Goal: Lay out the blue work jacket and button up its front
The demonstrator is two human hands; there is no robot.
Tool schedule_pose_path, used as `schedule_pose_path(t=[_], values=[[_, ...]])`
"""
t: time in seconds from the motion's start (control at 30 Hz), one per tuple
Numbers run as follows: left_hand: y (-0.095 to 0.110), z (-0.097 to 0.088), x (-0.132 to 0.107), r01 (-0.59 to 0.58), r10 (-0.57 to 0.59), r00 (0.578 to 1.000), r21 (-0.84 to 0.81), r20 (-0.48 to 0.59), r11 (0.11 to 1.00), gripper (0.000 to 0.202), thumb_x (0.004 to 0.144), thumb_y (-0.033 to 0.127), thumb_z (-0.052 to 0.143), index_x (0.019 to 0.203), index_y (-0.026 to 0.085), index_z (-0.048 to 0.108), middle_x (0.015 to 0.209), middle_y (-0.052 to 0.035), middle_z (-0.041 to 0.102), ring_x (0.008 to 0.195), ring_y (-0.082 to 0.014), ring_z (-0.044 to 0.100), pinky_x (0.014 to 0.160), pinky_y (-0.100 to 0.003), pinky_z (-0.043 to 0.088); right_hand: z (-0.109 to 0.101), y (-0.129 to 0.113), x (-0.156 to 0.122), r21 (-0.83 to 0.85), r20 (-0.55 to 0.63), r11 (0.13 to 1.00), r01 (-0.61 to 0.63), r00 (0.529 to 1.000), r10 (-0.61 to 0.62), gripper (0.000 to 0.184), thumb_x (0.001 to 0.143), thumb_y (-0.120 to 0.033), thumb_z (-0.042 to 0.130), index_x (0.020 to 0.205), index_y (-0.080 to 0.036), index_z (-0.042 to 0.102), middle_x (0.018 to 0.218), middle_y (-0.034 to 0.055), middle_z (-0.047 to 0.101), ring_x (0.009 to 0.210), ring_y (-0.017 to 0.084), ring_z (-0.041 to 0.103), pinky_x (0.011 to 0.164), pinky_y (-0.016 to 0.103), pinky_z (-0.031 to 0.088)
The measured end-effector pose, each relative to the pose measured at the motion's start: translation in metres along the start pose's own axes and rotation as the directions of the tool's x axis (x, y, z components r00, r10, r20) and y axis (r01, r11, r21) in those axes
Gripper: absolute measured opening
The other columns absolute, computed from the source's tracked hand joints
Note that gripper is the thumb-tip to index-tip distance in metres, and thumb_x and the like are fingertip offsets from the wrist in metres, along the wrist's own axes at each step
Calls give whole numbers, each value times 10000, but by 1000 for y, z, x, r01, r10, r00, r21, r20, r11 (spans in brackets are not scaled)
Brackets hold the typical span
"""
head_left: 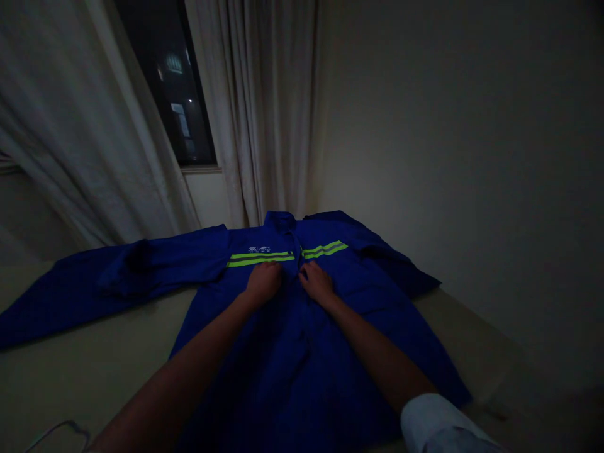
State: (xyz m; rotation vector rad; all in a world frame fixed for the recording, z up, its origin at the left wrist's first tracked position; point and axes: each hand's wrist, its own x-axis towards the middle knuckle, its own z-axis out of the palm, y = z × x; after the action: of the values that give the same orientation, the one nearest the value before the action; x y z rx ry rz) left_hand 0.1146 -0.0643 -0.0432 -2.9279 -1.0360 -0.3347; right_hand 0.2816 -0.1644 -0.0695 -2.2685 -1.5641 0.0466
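Note:
A blue work jacket point(377, 302) lies spread front side up, its collar at the far end. Yellow-green and grey reflective stripes cross its chest, with small white print above the left one. My left hand point(264, 281) is closed on the cloth just below the left stripe; its fingertips are hidden. Beside the front opening, my right hand point(317, 281) pinches the jacket's edge just under the right stripe. A narrow gap separates the two hands. The left sleeve stretches far out to the side, while the right one angles back toward the wall.
Under the jacket is a pale flat surface point(117, 365), with a thin cord point(61, 425) at its near left. Light curtains point(264, 113) hang behind, around a dark window point(174, 94). A plain wall point(448, 157) borders the right side. The room is dim.

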Motion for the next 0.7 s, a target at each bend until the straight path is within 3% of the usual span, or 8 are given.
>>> schedule_pose_path(t=[0.07,0.17,0.3,0.43,0.7], values=[[18,9,14,-28,27,1000,-38,-10,999,270,1022,213,486,1115,216,739,1131,-107,774,1084,-261,715,918,-365,506,0,2,0,-9,-21,1000,1,1000,-2,163,1051,-284,560,1142,-238,688,1197,65,686,992,203,691,796,294,466],[29,24,24,-41,38,999,-92,-37,995,240,1040,288,531,1149,244,740,1141,-88,763,1099,-254,694,899,-352,483,1,5,1,-24,-35,1000,7,999,-8,168,1062,-281,537,1113,-230,689,1153,54,706,1021,191,691,817,277,462],[26,39,19,-35,27,998,-129,-59,991,273,1070,285,481,1048,230,747,1113,-96,737,1118,-267,658,936,-396,435,4,6,1,-75,-67,997,4,998,-9,179,1064,-303,527,1102,-234,688,1154,52,711,988,191,699,795,278,461],[23,43,14,-68,54,994,-146,-97,987,285,1084,258,443,1029,223,720,1131,-90,717,1136,-264,624,967,-422,386,5,3,0,-141,-111,990,10,994,-26,203,1077,-317,495,1124,-250,681,1161,50,708,951,193,703,761,285,464],[16,43,12,-202,174,968,-149,-181,968,249,1076,246,444,989,228,676,1059,-76,691,1056,-263,598,904,-434,364,0,4,2,-171,-93,974,149,982,-166,215,1061,-263,497,1171,-236,679,1183,77,693,1094,210,648,902,287,467]])
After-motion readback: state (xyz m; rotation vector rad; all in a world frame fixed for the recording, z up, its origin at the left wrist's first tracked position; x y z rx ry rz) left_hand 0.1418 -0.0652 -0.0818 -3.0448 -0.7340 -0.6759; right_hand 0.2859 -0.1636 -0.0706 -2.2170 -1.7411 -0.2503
